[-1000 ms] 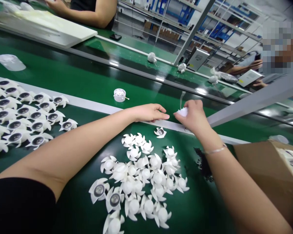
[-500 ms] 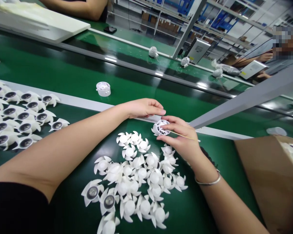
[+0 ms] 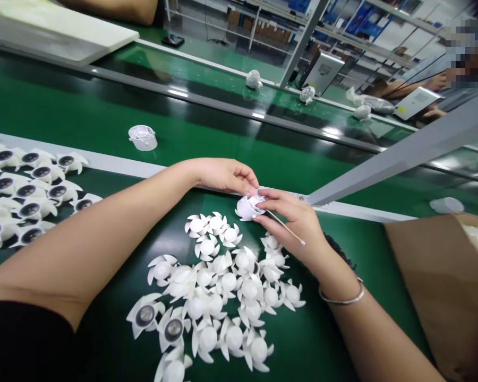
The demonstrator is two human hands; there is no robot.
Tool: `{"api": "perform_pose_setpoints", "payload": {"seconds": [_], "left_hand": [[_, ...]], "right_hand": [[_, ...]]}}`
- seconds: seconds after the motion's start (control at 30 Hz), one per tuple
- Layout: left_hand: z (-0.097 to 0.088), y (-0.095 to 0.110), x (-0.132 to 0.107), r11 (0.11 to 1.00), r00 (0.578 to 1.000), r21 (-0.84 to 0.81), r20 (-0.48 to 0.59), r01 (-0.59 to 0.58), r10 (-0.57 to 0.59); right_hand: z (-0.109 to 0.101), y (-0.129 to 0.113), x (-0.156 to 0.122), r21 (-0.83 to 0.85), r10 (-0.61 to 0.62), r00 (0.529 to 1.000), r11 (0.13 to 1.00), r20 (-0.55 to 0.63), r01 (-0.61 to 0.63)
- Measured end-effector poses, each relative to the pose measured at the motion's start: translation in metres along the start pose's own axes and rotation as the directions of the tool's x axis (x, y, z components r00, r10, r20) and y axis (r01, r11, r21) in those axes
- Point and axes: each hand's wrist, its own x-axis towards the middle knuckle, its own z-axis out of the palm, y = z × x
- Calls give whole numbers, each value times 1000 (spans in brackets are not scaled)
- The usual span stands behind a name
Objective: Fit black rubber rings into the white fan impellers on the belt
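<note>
A small white round fan housing [image 3: 247, 210] sits in the fingers of my right hand [image 3: 297, 223], tilted, with white blades beside it. A thin pale wire with a small plug [image 3: 287, 227] trails from it across my palm. My left hand [image 3: 227, 176] reaches over from the far side, its curled fingers and thumb closed at the housing's upper rim; the exact contact is partly hidden. Below both hands lies a loose pile of white fan blades [image 3: 227, 281], most hub up, a few showing dark ring-shaped undersides.
Rows of fan blades [image 3: 27, 188] lie at the left. Another white housing [image 3: 143, 138] is on the green belt [image 3: 207, 140] beyond the pale edge strip. A cardboard box [image 3: 430, 276] stands at right, near a slanted grey post [image 3: 382, 154]. Other people work across the belt.
My left fingers have come down onto the housing, which has turned and shifted slightly left with my right hand. The housing on the belt appears farther left.
</note>
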Motion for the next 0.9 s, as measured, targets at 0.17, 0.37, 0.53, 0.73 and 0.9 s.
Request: {"api": "perform_pose_setpoints", "payload": {"seconds": [0.17, 0.37, 0.53, 0.73, 0.9], "left_hand": [[-4, -3, -2, 1000, 1000, 17, -18, 13, -13], [-3, -1, -2, 1000, 998, 27, 68, -14, 12], [-7, 9, 0, 961, 991, 257, 64, 99, -119], [-7, 18, -5, 930, 980, 347, 101, 126, -170], [-6, 15, -1, 936, 985, 327, 71, 127, -159]], "right_hand": [[-10, -5, 3, -9, 21, 999, 1000, -46, -22], [-2, -6, 1, -42, -108, 989, 993, 99, 113], [9, -2, 3, -4, -62, 996, 998, 69, 62], [14, -4, 0, 0, 5, 1000, 1000, 15, -5], [18, -4, 2, 98, 121, 989, 987, 81, -129]]}}
